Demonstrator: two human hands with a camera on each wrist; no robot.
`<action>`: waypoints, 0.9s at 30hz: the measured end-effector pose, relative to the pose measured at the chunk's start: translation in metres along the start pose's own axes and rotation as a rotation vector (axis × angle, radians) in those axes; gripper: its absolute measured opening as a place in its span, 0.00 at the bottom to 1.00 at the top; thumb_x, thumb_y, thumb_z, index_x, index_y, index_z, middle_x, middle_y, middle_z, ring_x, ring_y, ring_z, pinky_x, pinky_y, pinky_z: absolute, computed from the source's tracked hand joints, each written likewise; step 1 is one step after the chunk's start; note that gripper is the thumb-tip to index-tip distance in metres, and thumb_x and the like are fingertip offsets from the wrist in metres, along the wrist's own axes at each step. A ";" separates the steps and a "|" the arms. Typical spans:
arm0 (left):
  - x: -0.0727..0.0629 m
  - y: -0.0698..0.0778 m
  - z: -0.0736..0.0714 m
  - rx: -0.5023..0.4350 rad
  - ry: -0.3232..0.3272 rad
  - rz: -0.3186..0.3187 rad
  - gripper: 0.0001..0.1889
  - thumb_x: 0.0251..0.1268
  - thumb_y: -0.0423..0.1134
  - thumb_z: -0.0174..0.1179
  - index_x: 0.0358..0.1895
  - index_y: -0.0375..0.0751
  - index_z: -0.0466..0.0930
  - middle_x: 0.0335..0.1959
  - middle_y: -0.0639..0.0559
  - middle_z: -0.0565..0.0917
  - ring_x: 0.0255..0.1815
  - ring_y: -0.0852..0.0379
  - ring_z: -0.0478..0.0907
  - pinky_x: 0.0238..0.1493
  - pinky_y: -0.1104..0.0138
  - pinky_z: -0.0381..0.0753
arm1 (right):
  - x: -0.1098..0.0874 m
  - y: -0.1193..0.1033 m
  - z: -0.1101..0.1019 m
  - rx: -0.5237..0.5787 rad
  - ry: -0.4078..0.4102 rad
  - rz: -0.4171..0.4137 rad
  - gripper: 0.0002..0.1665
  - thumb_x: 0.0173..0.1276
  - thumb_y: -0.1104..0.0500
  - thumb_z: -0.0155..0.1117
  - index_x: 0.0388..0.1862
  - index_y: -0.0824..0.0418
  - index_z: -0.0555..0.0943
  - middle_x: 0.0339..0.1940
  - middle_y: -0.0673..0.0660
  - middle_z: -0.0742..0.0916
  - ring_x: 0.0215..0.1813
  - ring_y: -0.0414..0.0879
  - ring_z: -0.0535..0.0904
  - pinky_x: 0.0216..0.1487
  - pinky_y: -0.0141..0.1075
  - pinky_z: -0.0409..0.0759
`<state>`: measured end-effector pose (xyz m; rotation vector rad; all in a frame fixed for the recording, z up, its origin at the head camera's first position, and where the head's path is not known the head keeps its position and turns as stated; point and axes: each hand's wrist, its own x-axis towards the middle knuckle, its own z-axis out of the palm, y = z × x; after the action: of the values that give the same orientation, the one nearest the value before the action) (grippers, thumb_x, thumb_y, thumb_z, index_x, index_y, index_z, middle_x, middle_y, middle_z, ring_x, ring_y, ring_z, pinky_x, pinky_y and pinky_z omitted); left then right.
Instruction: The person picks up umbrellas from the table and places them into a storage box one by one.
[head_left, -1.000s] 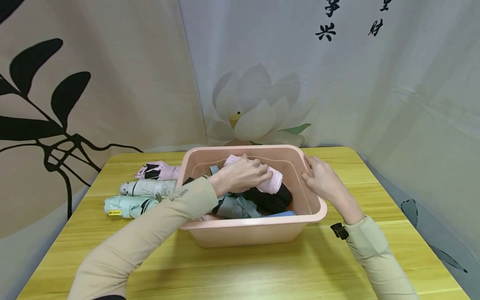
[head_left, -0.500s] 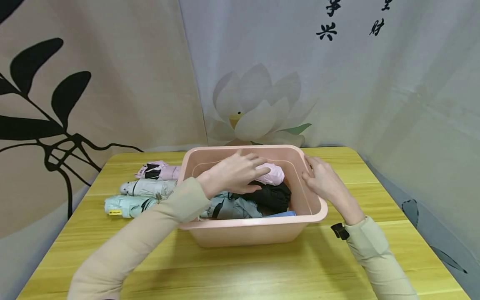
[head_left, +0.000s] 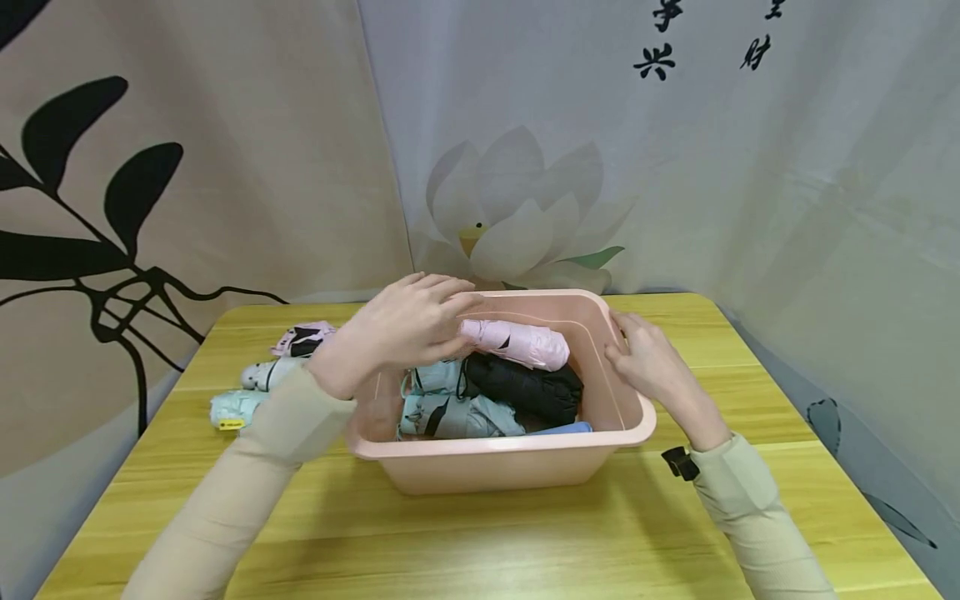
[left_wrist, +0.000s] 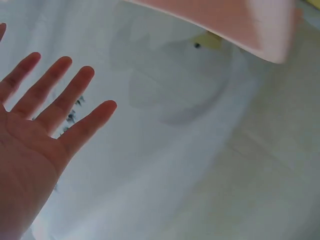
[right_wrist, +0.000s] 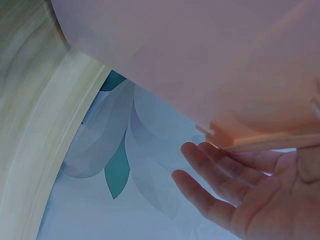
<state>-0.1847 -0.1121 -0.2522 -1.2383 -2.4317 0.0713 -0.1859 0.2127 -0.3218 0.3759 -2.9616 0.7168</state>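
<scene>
A pink plastic basin (head_left: 487, 467) stands on the table, holding several folded umbrellas. On top lies a pink folded umbrella (head_left: 517, 343), beside a black folded umbrella (head_left: 525, 387). In front of them is a grey-blue folded umbrella (head_left: 465, 417), with a blue item (head_left: 562, 428) partly hidden near the front wall. My left hand (head_left: 397, 329) is over the basin's left side; the left wrist view shows its fingers straight, spread and holding nothing. At the right rim, my right hand (head_left: 648, 358) grips the edge, thumb inside and fingers outside below it.
Left of the basin, three more folded umbrellas lie on the wooden table (head_left: 525, 550): one pink and black (head_left: 303, 337), one whitish (head_left: 258, 375), one mint (head_left: 234, 408). My left arm partly covers them. A printed curtain (head_left: 525, 100) hangs behind.
My left hand let go of the pink umbrella, leaving it in the basin, then rose and moved left over the left rim. The right hand stayed on the right rim.
</scene>
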 end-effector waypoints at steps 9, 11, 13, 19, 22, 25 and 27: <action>-0.056 -0.031 0.011 -0.077 0.074 -0.200 0.25 0.59 0.47 0.63 0.57 0.37 0.77 0.55 0.40 0.81 0.56 0.42 0.78 0.60 0.49 0.76 | 0.000 0.000 0.000 -0.001 -0.003 0.004 0.34 0.68 0.61 0.52 0.69 0.77 0.60 0.65 0.76 0.70 0.66 0.70 0.67 0.65 0.60 0.68; -0.071 -0.037 0.016 -0.088 0.092 -0.250 0.25 0.59 0.47 0.63 0.57 0.37 0.77 0.54 0.40 0.81 0.55 0.41 0.78 0.59 0.48 0.76 | 0.000 0.001 0.001 -0.002 0.000 0.003 0.34 0.68 0.61 0.52 0.69 0.77 0.60 0.65 0.76 0.70 0.65 0.70 0.68 0.65 0.60 0.68; -0.086 -0.042 0.021 -0.102 0.093 -0.313 0.25 0.60 0.47 0.62 0.58 0.37 0.76 0.55 0.39 0.81 0.56 0.40 0.77 0.58 0.47 0.76 | 0.000 0.001 0.001 -0.003 0.001 0.003 0.34 0.68 0.61 0.52 0.69 0.77 0.60 0.65 0.76 0.70 0.65 0.70 0.68 0.65 0.60 0.68; -0.128 -0.050 0.034 -0.154 0.001 -0.528 0.25 0.65 0.48 0.58 0.61 0.38 0.73 0.58 0.37 0.78 0.58 0.36 0.74 0.56 0.42 0.74 | 0.001 0.001 0.001 0.000 -0.005 0.008 0.34 0.68 0.61 0.51 0.69 0.77 0.60 0.66 0.76 0.70 0.66 0.70 0.67 0.66 0.60 0.68; -0.147 -0.054 0.045 -0.142 0.014 -0.549 0.24 0.63 0.47 0.60 0.59 0.37 0.74 0.56 0.36 0.79 0.56 0.34 0.75 0.52 0.42 0.76 | 0.001 0.002 0.001 0.005 -0.004 0.004 0.34 0.68 0.61 0.51 0.69 0.77 0.60 0.66 0.76 0.70 0.66 0.70 0.66 0.66 0.60 0.68; -0.166 -0.058 0.059 -0.098 0.037 -0.528 0.24 0.58 0.44 0.64 0.56 0.36 0.76 0.53 0.34 0.80 0.51 0.32 0.77 0.48 0.41 0.77 | 0.001 0.002 0.001 0.010 0.001 -0.003 0.34 0.68 0.61 0.51 0.69 0.77 0.60 0.66 0.76 0.70 0.66 0.70 0.66 0.66 0.60 0.67; -0.179 -0.061 0.067 -0.068 0.033 -0.506 0.25 0.54 0.43 0.67 0.55 0.34 0.77 0.51 0.32 0.81 0.49 0.31 0.78 0.47 0.41 0.78 | 0.001 0.002 0.002 0.012 0.004 -0.007 0.34 0.68 0.61 0.51 0.69 0.77 0.60 0.66 0.76 0.70 0.66 0.70 0.66 0.66 0.60 0.67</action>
<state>-0.1630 -0.2805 -0.3599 -0.6108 -2.6571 -0.1761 -0.1876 0.2134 -0.3240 0.3851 -2.9524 0.7342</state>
